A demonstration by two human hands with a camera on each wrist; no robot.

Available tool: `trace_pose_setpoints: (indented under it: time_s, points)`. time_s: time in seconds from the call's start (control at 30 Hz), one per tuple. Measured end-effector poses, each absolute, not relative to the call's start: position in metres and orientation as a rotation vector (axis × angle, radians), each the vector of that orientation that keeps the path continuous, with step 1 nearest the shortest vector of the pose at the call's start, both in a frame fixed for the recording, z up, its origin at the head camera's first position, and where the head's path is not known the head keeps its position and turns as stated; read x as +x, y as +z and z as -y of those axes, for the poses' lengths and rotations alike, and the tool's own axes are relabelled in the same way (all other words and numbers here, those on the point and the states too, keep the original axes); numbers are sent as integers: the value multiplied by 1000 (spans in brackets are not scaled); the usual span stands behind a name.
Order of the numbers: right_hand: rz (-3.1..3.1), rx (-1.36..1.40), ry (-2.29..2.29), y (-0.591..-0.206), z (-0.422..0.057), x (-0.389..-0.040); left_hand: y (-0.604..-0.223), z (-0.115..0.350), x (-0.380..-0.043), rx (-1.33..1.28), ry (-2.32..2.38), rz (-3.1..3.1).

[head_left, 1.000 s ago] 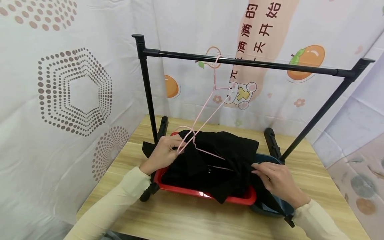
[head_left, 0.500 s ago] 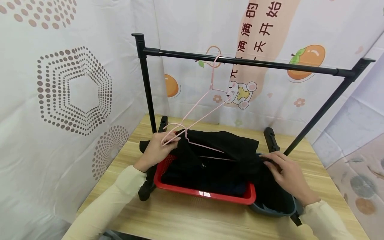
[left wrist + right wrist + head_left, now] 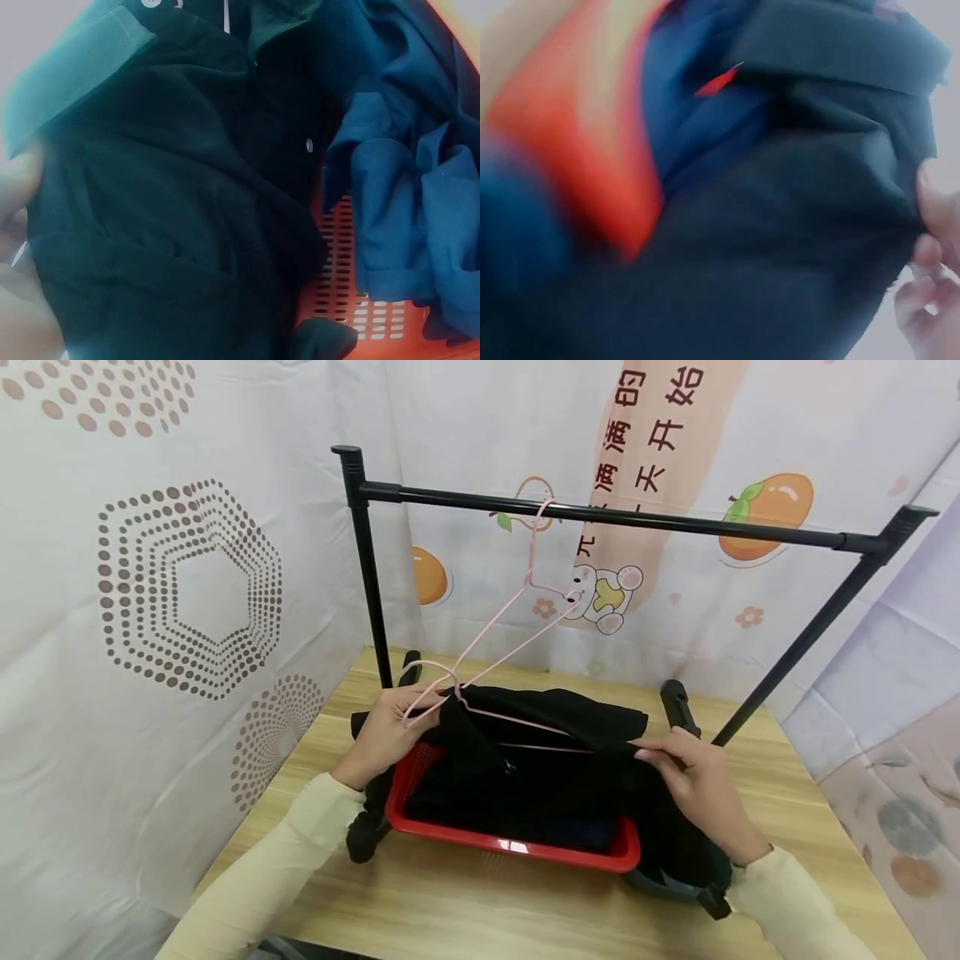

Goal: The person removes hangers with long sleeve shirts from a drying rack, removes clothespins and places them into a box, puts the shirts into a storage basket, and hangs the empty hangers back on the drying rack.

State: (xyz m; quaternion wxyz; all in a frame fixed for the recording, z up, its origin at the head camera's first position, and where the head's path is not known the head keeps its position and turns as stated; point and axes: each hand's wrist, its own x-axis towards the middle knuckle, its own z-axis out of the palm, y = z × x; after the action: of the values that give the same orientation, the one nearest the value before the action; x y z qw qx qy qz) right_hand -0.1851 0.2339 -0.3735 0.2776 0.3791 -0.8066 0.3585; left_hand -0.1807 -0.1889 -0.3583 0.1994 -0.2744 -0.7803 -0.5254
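A black buttoned shirt [image 3: 525, 777] lies spread over the red basket, with a pink hanger [image 3: 517, 721] inside it whose hook sticks out at the left. My left hand [image 3: 386, 731] grips the shirt's left part, beside that hook. A second pink hanger [image 3: 491, 620] hangs from the rack's bar, and its lower left end overlaps my left fingers. With thumb and fingers, my right hand [image 3: 693, 785] pinches the shirt's edge at the right. The left wrist view shows the shirt's front with a pale button [image 3: 310, 145]; the right wrist view shows the pinched cloth [image 3: 885, 217].
The black rack [image 3: 615, 514] stands over the red basket [image 3: 517, 850] on a wooden table [image 3: 480, 910]. Dark blue clothing [image 3: 405, 202] lies in the basket. A blue-grey basin [image 3: 660, 885] sits at the right, mostly covered by black cloth. Printed curtains [image 3: 480, 410] hang behind.
My left hand has shifted left, and the inner hanger's hook with it. My right hand first moved right, then came back left to the shirt's edge. The cloth over the basket's front rim has been drawn back.
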Motion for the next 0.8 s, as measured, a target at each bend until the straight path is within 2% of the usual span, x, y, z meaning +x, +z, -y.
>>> trace_pose_setpoints:
  time_s: [0.17, 0.27, 0.47, 0.8]
  points:
    - [2348, 815, 1712, -363, -238, -184, -359, 188, -180, -714, -1728, 2119]
    - [2371, 736, 2003, -360, -236, -184, -361, 187, -181, -738, -1839, 2064]
    - [2495, 715, 2040, -370, -225, -186, -364, 186, -182, -767, -1939, 1998]
    - [2587, 657, 2059, -386, -208, -190, -366, 182, -183, -560, -1940, 2070]
